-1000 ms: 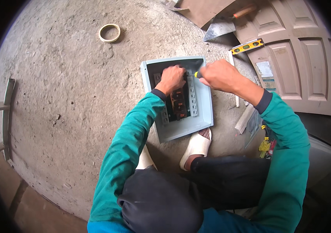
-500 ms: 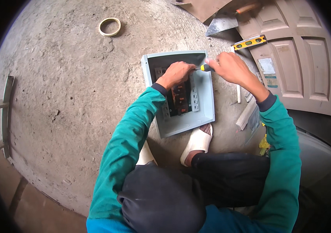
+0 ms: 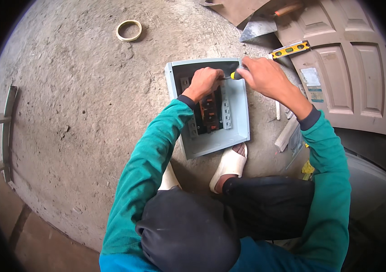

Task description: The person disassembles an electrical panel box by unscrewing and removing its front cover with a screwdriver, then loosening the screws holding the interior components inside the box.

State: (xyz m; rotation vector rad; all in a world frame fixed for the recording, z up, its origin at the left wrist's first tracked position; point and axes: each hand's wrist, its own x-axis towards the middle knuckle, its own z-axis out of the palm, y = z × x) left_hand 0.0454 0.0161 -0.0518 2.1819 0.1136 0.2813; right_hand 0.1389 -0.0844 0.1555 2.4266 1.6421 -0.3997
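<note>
A light grey metal electrical panel box [image 3: 243,109] lies open-side up on the concrete, with a dark and copper-coloured breaker mount [image 3: 209,113] between two pale slotted strips inside it. My right hand [image 3: 267,81] is closed round the yellow and black handle of a screwdriver [image 3: 234,75], above the box's upper right rim. The shaft points left toward my left hand [image 3: 205,82]. That hand is closed over the upper part of the mount, its fingertips by the end of the shaft. Whatever those fingers pinch is hidden.
A tape roll [image 3: 128,31] lies beyond the box on the left. To the right are a yellow spirit level [image 3: 290,49], a trowel [image 3: 258,28], a panelled door [image 3: 338,68] and wood strips [image 3: 286,134]. A metal frame [image 3: 7,131] stands far left. My sandalled foot [image 3: 230,167] touches the box's near side.
My right hand has shifted slightly left and up and turned with the screwdriver, whose shaft now tilts differently. My left hand has moved slightly left and up. The box stays almost in place.
</note>
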